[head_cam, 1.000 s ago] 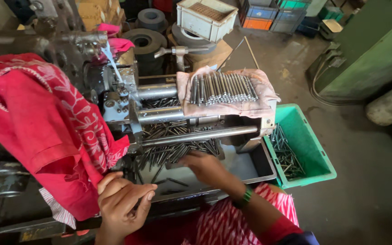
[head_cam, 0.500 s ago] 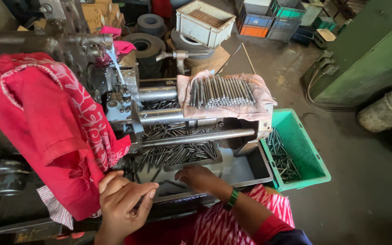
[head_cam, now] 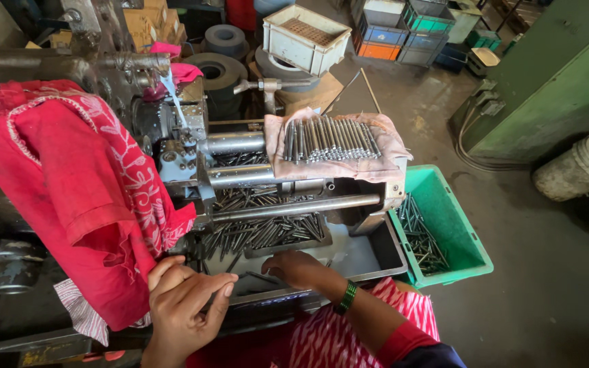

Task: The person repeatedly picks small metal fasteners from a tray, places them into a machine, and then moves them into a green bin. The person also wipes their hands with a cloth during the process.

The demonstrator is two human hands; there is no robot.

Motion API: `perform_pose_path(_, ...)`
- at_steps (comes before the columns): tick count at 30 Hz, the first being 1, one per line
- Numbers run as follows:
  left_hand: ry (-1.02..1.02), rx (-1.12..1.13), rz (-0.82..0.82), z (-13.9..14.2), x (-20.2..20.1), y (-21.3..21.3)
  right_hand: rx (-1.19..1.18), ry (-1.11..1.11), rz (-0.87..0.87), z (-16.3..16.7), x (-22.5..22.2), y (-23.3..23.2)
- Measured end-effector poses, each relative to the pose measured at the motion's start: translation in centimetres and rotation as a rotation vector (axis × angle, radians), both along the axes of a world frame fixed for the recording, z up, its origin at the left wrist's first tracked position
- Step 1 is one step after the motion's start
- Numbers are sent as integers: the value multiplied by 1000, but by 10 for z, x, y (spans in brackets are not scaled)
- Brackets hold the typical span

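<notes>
A grey metal machine fills the bench, with a red patterned cloth draped over its left part. Beside it on the floor stands a green plastic crate holding dark metal rods. A pale cloth on top of the machine carries a row of shiny rods. In the machine's tray lies a heap of dark rods. The right hand reaches into this heap, fingers curled down; whether it grips one I cannot tell. The left hand rests at the tray's near edge, fingers loosely bent, holding nothing visible.
</notes>
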State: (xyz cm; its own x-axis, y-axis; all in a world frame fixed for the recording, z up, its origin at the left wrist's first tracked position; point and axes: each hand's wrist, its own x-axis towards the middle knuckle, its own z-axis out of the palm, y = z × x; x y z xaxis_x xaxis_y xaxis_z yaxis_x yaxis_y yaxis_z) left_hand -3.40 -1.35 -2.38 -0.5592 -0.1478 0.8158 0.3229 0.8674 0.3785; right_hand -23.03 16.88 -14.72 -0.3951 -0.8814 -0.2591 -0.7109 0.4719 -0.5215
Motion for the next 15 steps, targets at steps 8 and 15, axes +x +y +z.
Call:
perform_pose_path(8,-3,-2,8,1,0,1,19,-13,15,1,0,0)
perform_pose_path(15,9,-5,3,1,1,0,39,-5,19,5,1,0)
